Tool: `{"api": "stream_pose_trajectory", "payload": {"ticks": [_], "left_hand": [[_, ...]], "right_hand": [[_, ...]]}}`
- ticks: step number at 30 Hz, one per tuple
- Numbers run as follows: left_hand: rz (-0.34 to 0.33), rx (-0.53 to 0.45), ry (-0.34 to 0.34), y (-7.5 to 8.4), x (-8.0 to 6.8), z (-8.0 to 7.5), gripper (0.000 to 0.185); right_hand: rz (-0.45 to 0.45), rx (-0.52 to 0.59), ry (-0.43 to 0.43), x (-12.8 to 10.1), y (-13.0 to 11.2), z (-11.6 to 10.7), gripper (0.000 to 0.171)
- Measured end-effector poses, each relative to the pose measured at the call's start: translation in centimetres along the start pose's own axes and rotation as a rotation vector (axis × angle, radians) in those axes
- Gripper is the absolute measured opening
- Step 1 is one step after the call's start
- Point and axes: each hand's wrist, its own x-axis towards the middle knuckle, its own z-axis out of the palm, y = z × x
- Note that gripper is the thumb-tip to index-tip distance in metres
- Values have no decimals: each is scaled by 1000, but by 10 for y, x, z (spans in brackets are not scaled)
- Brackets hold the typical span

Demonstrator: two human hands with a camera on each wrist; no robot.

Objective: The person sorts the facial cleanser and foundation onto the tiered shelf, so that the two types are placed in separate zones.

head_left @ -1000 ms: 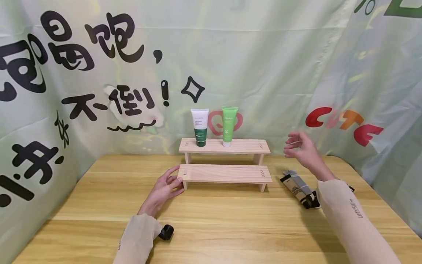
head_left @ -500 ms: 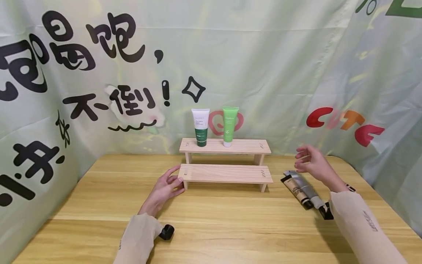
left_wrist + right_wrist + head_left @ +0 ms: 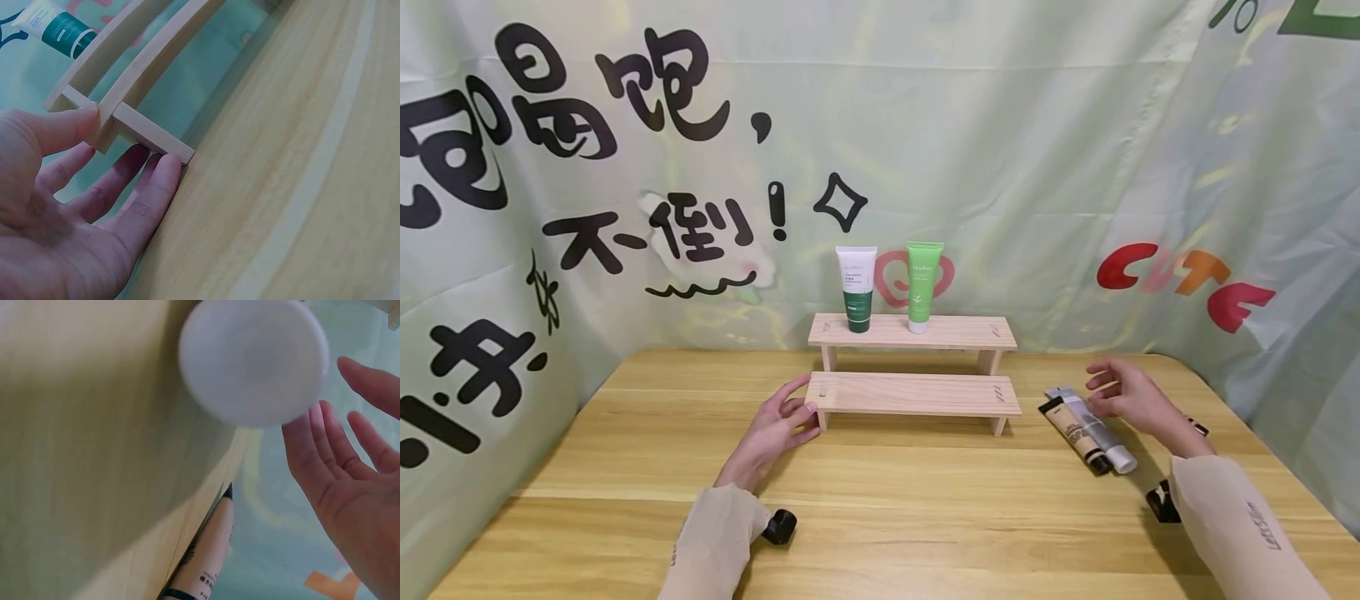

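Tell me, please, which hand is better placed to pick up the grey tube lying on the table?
Probably the right hand: it hovers open right beside the grey tube. The left hand is far off, holding the end of the lower shelf.

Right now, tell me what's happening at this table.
A person sits at a wooden table with a two-step wooden shelf. The left hand grips the lower step's left end. The right hand is open above two tubes lying on the table, holding nothing. Two green and white tubes stand upright on the top step.
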Motion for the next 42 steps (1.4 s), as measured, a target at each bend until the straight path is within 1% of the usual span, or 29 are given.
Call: {"api": "stream_pose_trajectory", "payload": {"ticks": [5,8,14,20,22,26,29,36,39,42], "left_hand": [[-2,2,-2,0,0,-1,54],[-3,1,-2,0,0,-1,54],[-2,6,-2,0,0,-1,54],[-6,2,0,0,0,-1,54],[-6,3,1,0,0,-1,54],[-7,1,1,1,0,0,54],[-11,-1,0,1,0,1,53],[-12,-1,0,0,0,1,53],[-7,1,-2,0,-1,0,53],[-6,-4,-8,0,-1,-1,54]], "right_hand": [[-24,-44,-34,-2,5,-3,45],[-22,-56,-60,-3,8,-5,44],[46,-54,-128,-5,11,-7,44],[98,-114,-158,-7,6,-7,46],[119,-115,-177,-7,4,-7,48],[176,-61,-209,-7,3,-7,52],[199,-9,-216,-8,6,-6,53],[205,49,-188,-6,9,-8,58],[215,80,-190,-3,7,-10,59],[220,89,-196,-1,2,-13,60]]}}
